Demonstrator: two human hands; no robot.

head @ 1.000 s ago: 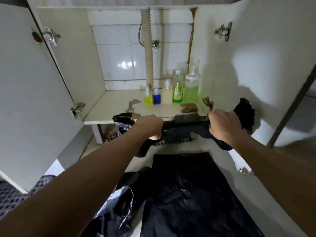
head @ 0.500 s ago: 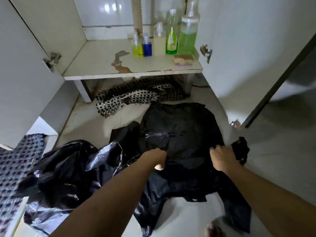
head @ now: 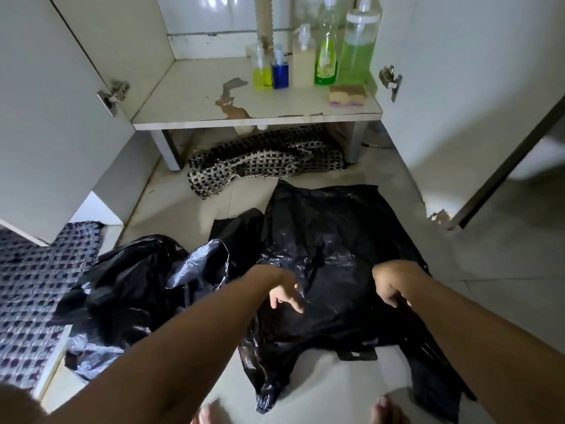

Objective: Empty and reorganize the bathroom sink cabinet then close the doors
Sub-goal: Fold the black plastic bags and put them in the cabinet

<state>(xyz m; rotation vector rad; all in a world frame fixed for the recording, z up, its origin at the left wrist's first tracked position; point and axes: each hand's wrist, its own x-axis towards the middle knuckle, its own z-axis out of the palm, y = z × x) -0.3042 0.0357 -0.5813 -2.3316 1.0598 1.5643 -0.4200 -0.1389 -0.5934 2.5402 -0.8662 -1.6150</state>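
A flat black plastic bag (head: 333,237) lies spread on the tiled floor in front of the open sink cabinet (head: 214,111). My left hand (head: 282,293) hovers over its near part with fingers loose and spread, holding nothing. My right hand (head: 393,284) pinches the bag's right near edge. A second, crumpled black bag (head: 137,289) lies to the left. Inside the cabinet stand several bottles: yellow (head: 262,71), blue (head: 280,70), cream (head: 303,64), green (head: 326,56) and a large green pump bottle (head: 357,50), with a sponge (head: 347,94) in front.
Both cabinet doors stand open, the left door (head: 46,117) and the right door (head: 474,87). A checked mat (head: 263,159) lies bunched under the cabinet. Another patterned mat (head: 33,295) covers the floor at the left. My bare toes (head: 386,411) show at the bottom edge.
Both hands brought the black bag down from cabinet height and laid it on the floor bag. The left hand has let go and opened; the right keeps its hold.
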